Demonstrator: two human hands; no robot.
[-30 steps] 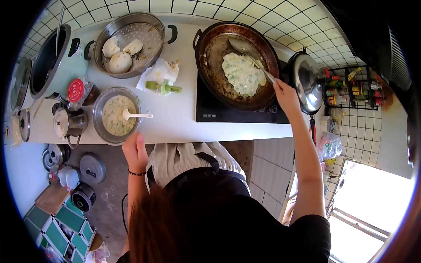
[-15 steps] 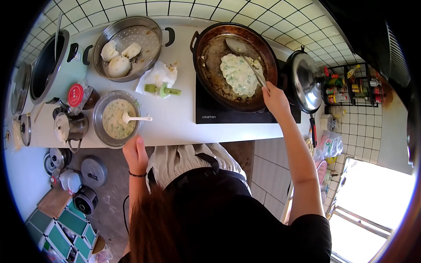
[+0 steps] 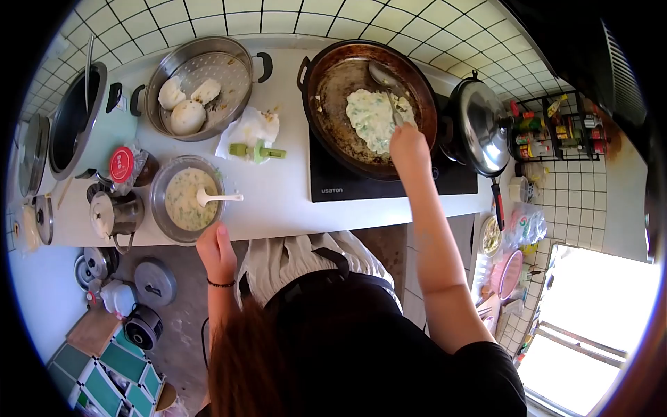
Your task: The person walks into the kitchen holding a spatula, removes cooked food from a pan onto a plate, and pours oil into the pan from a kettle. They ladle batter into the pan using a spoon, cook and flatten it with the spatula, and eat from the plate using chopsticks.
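Note:
My right hand (image 3: 410, 148) is wrapped round the handle of a metal spatula (image 3: 383, 75) over the dark frying pan (image 3: 333, 139). The spatula's rounded head lies towards the pan's far side. Beneath its shaft is a pale pancake with green bits (image 3: 368, 119), flat in the pan. My left hand (image 3: 217, 253) is at the counter's front edge, beside the near rim of a metal bowl (image 3: 157, 208). Its thumb points up and its fingers are curled; whether they hold anything is hidden. Batter with green flecks (image 3: 182, 201) fills part of the bowl, and a white spoon (image 3: 221, 197) rests in it.
The pan stands on a black induction cooker (image 3: 347, 191). Left of it are a steamer tray (image 3: 240, 104) with white buns, a green brush (image 3: 258, 151) on crumpled paper, a red-lidded jar (image 3: 121, 164) and a pot (image 3: 121, 125). A lidded pan (image 3: 479, 125) stands right.
My right hand has moved left over the near side of the pan, and the spatula's handle has swung with it. The view has shifted slightly. My left hand stays by the bowl.

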